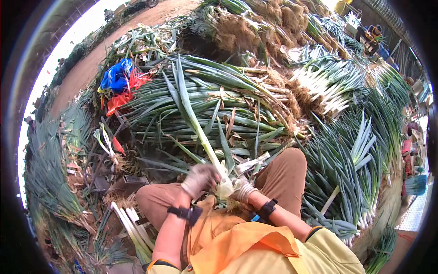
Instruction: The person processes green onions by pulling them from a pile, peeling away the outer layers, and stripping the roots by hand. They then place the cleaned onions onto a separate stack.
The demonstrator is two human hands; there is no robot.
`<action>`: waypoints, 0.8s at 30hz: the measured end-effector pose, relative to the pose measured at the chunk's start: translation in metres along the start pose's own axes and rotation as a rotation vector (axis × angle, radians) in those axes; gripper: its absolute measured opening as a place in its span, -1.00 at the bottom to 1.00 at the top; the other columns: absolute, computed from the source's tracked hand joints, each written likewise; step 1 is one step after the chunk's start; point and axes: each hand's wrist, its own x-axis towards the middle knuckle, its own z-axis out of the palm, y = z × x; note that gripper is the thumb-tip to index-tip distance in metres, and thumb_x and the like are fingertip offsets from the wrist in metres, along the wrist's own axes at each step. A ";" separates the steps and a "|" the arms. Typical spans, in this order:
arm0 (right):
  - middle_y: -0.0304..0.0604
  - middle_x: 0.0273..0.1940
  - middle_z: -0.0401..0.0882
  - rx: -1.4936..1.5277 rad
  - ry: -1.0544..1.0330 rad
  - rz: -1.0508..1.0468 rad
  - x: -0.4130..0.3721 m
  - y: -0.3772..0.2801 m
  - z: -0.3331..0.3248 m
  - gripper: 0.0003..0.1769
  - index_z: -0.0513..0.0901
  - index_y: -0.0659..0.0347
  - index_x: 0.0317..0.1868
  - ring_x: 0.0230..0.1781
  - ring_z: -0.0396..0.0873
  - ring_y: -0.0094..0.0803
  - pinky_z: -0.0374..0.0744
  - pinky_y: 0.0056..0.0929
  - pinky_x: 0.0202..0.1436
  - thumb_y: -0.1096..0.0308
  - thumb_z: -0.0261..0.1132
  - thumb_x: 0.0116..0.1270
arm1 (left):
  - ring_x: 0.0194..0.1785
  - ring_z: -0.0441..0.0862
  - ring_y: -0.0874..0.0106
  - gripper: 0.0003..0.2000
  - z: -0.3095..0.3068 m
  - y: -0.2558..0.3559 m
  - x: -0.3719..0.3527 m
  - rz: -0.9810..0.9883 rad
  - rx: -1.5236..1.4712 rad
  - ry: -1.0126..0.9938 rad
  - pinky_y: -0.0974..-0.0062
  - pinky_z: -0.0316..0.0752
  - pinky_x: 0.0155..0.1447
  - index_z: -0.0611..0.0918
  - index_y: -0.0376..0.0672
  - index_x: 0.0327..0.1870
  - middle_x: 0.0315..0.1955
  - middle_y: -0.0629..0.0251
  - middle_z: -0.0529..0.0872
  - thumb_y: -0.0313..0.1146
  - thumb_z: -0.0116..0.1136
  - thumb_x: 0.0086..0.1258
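A long green onion (199, 130) slants up and left from my lap, its green leaves pointing away and its pale base close to me. My right hand (242, 192), in a light glove, is closed around the base, with the fingers partly hidden. Loose, pale outer skin (226, 188) spreads out at that end. Against the left side of the stalk is my left hand (201, 180), also gloved, its curled fingers smeared by motion. Whether they grip any skin does not show. Just beyond my knees lies a large heap of untrimmed green onions (196, 107).
Cleaned green onions with white stems (335, 80) lie at the upper right; more are piled beside my right knee (351, 169). White stalks (132, 223) rest at my lower left. Blue plastic (116, 75) and red plastic (121, 100) sit on the heap. Another person (372, 36) is far right.
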 end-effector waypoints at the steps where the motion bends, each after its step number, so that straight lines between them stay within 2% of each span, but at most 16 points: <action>1: -0.15 -0.49 0.56 0.057 -0.041 0.206 0.003 -0.029 -0.004 -0.78 0.56 0.18 -0.37 -0.46 0.50 -0.26 0.45 -0.40 -0.34 0.21 0.13 0.15 | -0.63 0.47 0.58 -0.92 -0.018 -0.009 0.025 0.097 0.202 0.411 0.64 0.40 -0.56 0.55 -0.22 -0.31 -0.61 0.33 0.56 -0.45 0.12 0.21; 2: -0.17 -0.50 0.55 0.110 -0.080 0.413 0.005 -0.059 -0.009 -0.79 0.55 0.18 -0.37 -0.46 0.50 -0.26 0.45 -0.38 -0.33 0.22 0.10 0.17 | -0.67 0.39 0.61 -0.87 -0.040 -0.020 0.048 0.275 0.296 0.554 0.63 0.33 -0.58 0.53 -0.25 -0.25 -0.61 0.36 0.52 -0.45 0.12 0.21; 3: -0.17 -0.50 0.55 0.107 -0.080 0.408 0.006 -0.083 -0.013 -0.79 0.55 0.18 -0.37 -0.46 0.50 -0.26 0.45 -0.38 -0.33 0.22 0.10 0.17 | -0.68 0.32 0.63 -0.83 -0.079 -0.057 0.087 0.507 0.471 0.670 0.61 0.29 -0.60 0.53 -0.26 -0.24 -0.61 0.40 0.50 -0.41 0.14 0.20; 6: 0.00 -0.31 0.54 -0.387 -0.084 0.659 0.009 -0.140 -0.029 -0.77 0.53 0.21 -0.29 -0.25 0.48 -0.14 0.44 -0.32 -0.11 0.28 0.06 0.11 | -0.68 0.39 0.60 -0.90 -0.068 -0.038 0.095 0.095 0.155 0.598 0.65 0.30 -0.61 0.55 -0.24 -0.36 -0.62 0.38 0.55 -0.41 0.14 0.20; 8: 0.06 -0.27 0.54 -0.430 -0.073 0.703 0.010 -0.148 -0.032 -0.72 0.52 0.23 -0.26 -0.21 0.48 -0.11 0.42 -0.31 -0.11 0.24 0.06 0.11 | -0.72 0.36 0.61 -0.92 -0.059 -0.039 0.093 0.115 0.076 0.612 0.66 0.25 -0.64 0.56 -0.20 -0.45 -0.68 0.39 0.54 -0.41 0.15 0.19; 10: 0.10 -0.23 0.53 -0.424 -0.056 0.711 0.007 -0.143 -0.036 -0.68 0.53 0.25 -0.24 -0.20 0.48 -0.10 0.41 -0.31 -0.11 0.21 0.05 0.11 | -0.67 0.41 0.60 -0.91 -0.045 -0.031 0.078 0.110 -0.042 0.413 0.64 0.31 -0.59 0.57 -0.20 -0.45 -0.66 0.40 0.54 -0.40 0.18 0.17; 11: 0.08 -0.30 0.54 -0.524 0.002 0.569 0.002 -0.137 -0.037 -0.77 0.52 0.25 -0.28 -0.30 0.51 -0.08 0.44 -0.26 -0.24 0.29 0.05 0.14 | -0.62 0.44 0.59 -0.94 -0.028 -0.032 0.063 0.126 0.140 0.259 0.63 0.36 -0.53 0.57 -0.21 -0.43 -0.64 0.40 0.55 -0.44 0.17 0.16; 12: 0.13 -0.21 0.53 -0.131 0.323 0.747 0.006 -0.102 -0.030 -0.65 0.55 0.29 -0.27 -0.22 0.49 -0.09 0.44 -0.26 -0.12 0.17 0.08 0.09 | -0.57 0.48 0.59 -0.96 -0.001 -0.027 0.038 0.139 0.321 0.108 0.63 0.41 -0.48 0.58 -0.21 -0.41 -0.62 0.41 0.56 -0.47 0.16 0.15; 14: 0.14 -0.27 0.55 -0.592 -0.116 0.672 0.012 -0.149 -0.048 -0.75 0.55 0.27 -0.30 -0.28 0.54 -0.10 0.48 -0.25 -0.25 0.28 0.03 0.18 | -0.46 0.53 0.58 -0.95 0.029 -0.022 -0.007 0.217 0.424 -0.395 0.61 0.46 -0.36 0.59 -0.22 -0.38 -0.57 0.41 0.58 -0.54 0.09 0.16; 16: 0.13 -0.26 0.56 -0.661 -0.190 0.651 0.016 -0.152 -0.041 -0.74 0.55 0.27 -0.28 -0.25 0.56 -0.10 0.50 -0.23 -0.23 0.27 0.03 0.19 | -0.43 0.54 0.59 -0.93 0.026 0.002 -0.014 0.142 0.440 -0.207 0.61 0.47 -0.34 0.59 -0.23 -0.37 -0.53 0.38 0.60 -0.56 0.05 0.18; 17: 0.12 -0.24 0.56 -0.747 -0.258 0.621 0.019 -0.154 -0.037 -0.73 0.55 0.27 -0.26 -0.23 0.57 -0.10 0.51 -0.22 -0.22 0.26 0.03 0.20 | -0.43 0.54 0.60 -0.93 0.003 -0.018 0.012 0.241 0.452 0.087 0.61 0.47 -0.37 0.58 -0.24 -0.33 -0.51 0.34 0.61 -0.52 0.05 0.21; 18: 0.12 -0.24 0.56 -0.749 -0.261 0.614 0.021 -0.158 -0.032 -0.73 0.55 0.27 -0.26 -0.23 0.57 -0.10 0.51 -0.22 -0.22 0.26 0.03 0.20 | -0.45 0.53 0.60 -0.88 -0.010 -0.018 0.032 0.084 0.303 0.448 0.61 0.45 -0.42 0.56 -0.24 -0.25 -0.51 0.28 0.62 -0.48 0.05 0.22; 19: 0.11 -0.26 0.56 -0.747 -0.214 0.644 0.021 -0.164 -0.026 -0.76 0.56 0.26 -0.26 -0.24 0.57 -0.08 0.52 -0.22 -0.25 0.31 0.09 0.14 | -0.55 0.49 0.60 -0.80 -0.035 -0.030 0.059 0.327 0.580 0.574 0.60 0.42 -0.53 0.54 -0.22 -0.19 -0.55 0.25 0.60 -0.36 0.11 0.21; 21: 0.11 -0.30 0.57 -0.743 -0.167 0.644 0.022 -0.182 -0.024 -0.76 0.56 0.27 -0.28 -0.25 0.57 -0.07 0.52 -0.21 -0.27 0.31 0.16 0.08 | -0.64 0.43 0.50 -0.67 -0.058 -0.029 0.087 0.159 0.548 0.662 0.53 0.40 -0.58 0.53 -0.21 -0.19 -0.61 0.31 0.54 -0.17 0.23 0.13; 22: 0.15 -0.31 0.56 -0.654 -0.185 0.722 0.025 -0.178 -0.022 -0.70 0.54 0.28 -0.23 -0.25 0.56 -0.04 0.50 -0.22 -0.26 0.27 0.20 0.05 | -0.57 0.46 0.46 -0.74 -0.051 -0.020 0.090 -0.159 0.160 0.642 0.47 0.42 -0.55 0.54 -0.18 -0.23 -0.58 0.32 0.53 -0.24 0.21 0.15; 24: 0.09 -0.30 0.58 -0.377 -0.215 0.481 0.019 -0.165 -0.021 -0.64 0.54 0.33 -0.21 -0.34 0.57 -0.14 0.50 -0.31 -0.26 0.21 0.22 0.08 | -0.55 0.48 0.46 -0.84 -0.061 -0.032 0.104 0.028 -0.081 0.506 0.45 0.44 -0.52 0.54 -0.15 -0.28 -0.56 0.33 0.53 -0.33 0.17 0.17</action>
